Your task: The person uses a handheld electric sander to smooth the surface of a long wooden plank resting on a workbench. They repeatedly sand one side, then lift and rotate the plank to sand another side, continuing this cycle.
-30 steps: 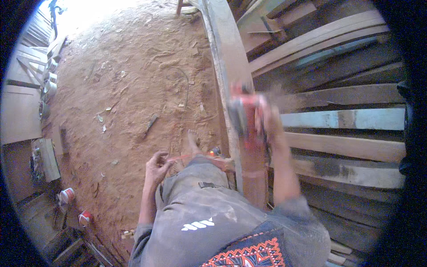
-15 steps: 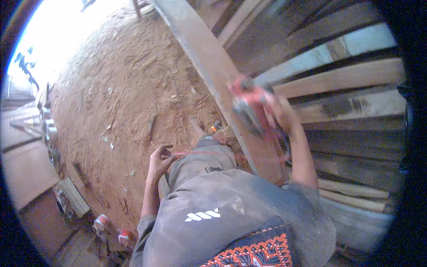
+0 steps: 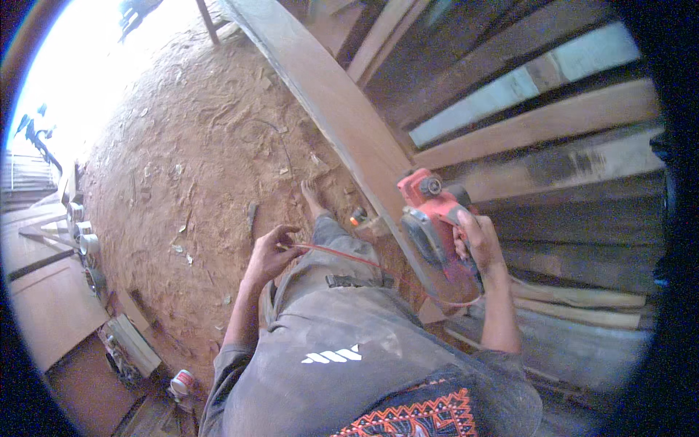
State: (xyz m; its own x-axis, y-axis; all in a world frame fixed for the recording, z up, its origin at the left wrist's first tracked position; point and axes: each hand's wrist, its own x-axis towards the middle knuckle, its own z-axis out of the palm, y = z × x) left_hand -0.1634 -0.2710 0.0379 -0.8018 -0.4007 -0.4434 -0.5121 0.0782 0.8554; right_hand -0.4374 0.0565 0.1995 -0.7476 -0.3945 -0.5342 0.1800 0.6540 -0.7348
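My right hand (image 3: 482, 244) is wrapped round the rear handle of a red electric hand planer (image 3: 435, 207), which sits over the near part of a long wooden board (image 3: 324, 91). From the back of the planer a thin red cord (image 3: 342, 256) loops across my lap to my left hand (image 3: 272, 253), whose fingers pinch it. That hand is raised over the ground, left of my leg, apart from the board. The planer's underside is hidden, so I cannot tell whether it touches the wood.
Stacked planks (image 3: 553, 131) lie along the right. A small black and orange object (image 3: 357, 216) rests beside the board. Brown ground (image 3: 182, 153) with shavings spreads to the left, bordered by cans (image 3: 88, 244) and wooden panels (image 3: 54, 306). My bare foot (image 3: 311, 193) is near the board.
The planer, smeared by motion before, has come back toward me along the board with my right hand and now shows sharply. My left hand still pinches the cord.
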